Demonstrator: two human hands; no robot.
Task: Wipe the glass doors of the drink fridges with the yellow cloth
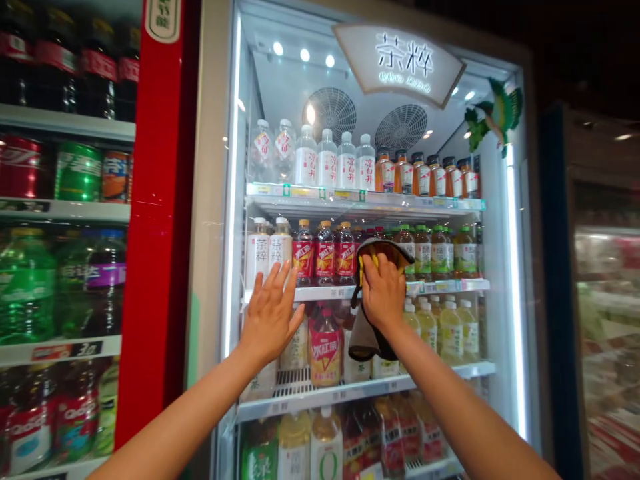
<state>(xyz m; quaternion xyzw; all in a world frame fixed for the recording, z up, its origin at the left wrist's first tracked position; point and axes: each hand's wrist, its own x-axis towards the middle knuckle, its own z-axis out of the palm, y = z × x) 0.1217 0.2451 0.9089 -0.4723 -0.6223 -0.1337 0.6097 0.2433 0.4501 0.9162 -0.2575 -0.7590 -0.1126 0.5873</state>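
My left hand [270, 313] is raised with its fingers spread, in front of the glass door of a lit drinks fridge [213, 167]; it holds nothing. To its right, my right hand [384, 291] presses a dark grey cloth [369, 333] with a yellow side against the glass, fingers bent over it. The cloth's lower part hangs below the hand. Behind the hands, red-labelled tea bottles [325, 253] stand on the second shelf. A large iced tea bottle [326, 347] shows between my forearms on the shelf below.
On the top shelf are clear water bottles [327, 160] and amber bottles [419, 175]. A lit sign [400, 63] and a green bird decoration [500, 117] are at the top of the fridge. At left, past a red frame [160, 220], stands another drinks fridge; blurred shelves [605, 280] lie at right.
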